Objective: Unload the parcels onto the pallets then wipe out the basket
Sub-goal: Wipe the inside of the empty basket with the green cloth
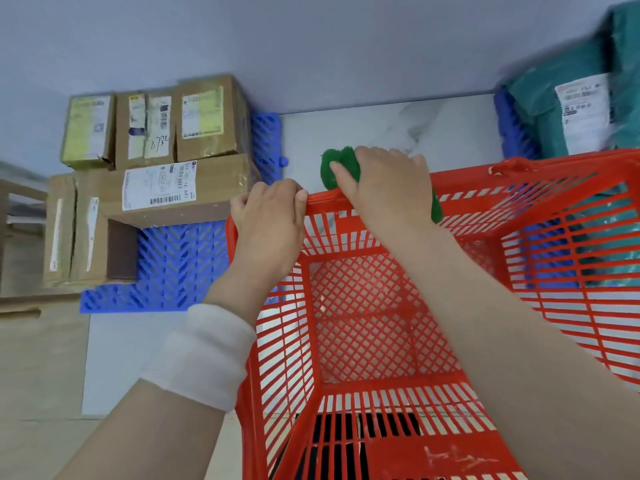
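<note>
Cardboard parcels (pixel 156 157) sit stacked on a blue pallet (pixel 180 265) at upper left. At centre, the left hand (pixel 270 220) has its grip clamped on the red basket (pixel 381 403) at its far-left rim corner. Just right of it, the right hand (pixel 384 181) has its grip clamped on a green cloth (pixel 332 164) over the far rim, and teal parcels (pixel 554 109) lie on another pallet (pixel 512 129) at upper right.

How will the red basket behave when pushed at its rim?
The basket looks empty and is open plastic lattice, so probably light and apt to slide or tip. Its thin slats may flex slightly. The left hand gripping the rim likely steadies it.
</note>
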Motion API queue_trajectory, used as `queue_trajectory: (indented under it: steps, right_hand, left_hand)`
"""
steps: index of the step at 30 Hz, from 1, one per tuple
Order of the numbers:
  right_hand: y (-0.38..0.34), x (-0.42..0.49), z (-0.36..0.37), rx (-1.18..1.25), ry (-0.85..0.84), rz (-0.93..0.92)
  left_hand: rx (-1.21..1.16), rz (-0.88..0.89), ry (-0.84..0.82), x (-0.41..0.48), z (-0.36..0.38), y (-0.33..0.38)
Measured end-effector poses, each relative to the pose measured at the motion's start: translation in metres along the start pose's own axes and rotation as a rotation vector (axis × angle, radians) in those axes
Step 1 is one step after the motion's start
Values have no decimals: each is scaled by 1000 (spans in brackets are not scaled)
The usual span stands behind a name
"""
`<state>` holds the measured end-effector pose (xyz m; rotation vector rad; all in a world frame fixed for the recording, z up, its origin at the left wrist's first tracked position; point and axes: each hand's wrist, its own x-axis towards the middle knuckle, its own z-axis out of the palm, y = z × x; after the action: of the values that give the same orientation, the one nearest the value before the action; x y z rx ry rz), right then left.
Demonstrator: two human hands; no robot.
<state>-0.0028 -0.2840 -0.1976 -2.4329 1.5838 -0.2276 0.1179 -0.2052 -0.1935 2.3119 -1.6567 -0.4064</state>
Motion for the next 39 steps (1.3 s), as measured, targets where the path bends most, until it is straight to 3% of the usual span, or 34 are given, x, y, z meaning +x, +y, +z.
queue_trajectory:
  steps: [3, 8, 10, 12, 13, 17, 19, 23, 26, 28, 32, 35, 39]
  right_hand:
    - [8, 23, -8, 127, -252, 63]
    - [23, 15, -46, 757, -448, 214]
    - [25, 3, -44, 649, -470, 80]
    - [21, -6, -27, 387, -307, -91]
    - [15, -8, -20, 297, -215, -94]
    - [-5, 12, -4, 122, -151, 96]
    - [-15, 16, 0, 86, -99, 132]
    - [-31, -17, 8, 132, 158, -112]
    - [-5, -27, 4, 170, 302, -202]
    - [23, -36, 1, 197, 409, -102]
    - [76, -68, -11, 307, 738, 266]
    - [100, -62, -23, 275, 950, 420]
    - [95, -43, -18, 332, 823, 475]
  left_hand:
    - [14, -11, -5, 0, -1, 1]
    - [18, -20, -15, -1, -1, 1]
    - [25, -22, -12, -1, 0, 1]
    - [30, -26, -11, -1, 0, 1]
    - [31, -31, -13, -1, 0, 1]
    - [27, -35, -25, 0, -1, 2]
    - [19, -39, -20, 0, 0, 0]
    - [-6, -15, 23, -3, 0, -3]
    - [32, 20, 11, -4, 2, -7]
    - [55, 24, 4, -4, 1, -6]
    - [54, -3, -35, -4, -4, -1]
    - [57, 105, -61, 4, -2, 27]
    - [-53, 342, -159, 31, 24, 97]
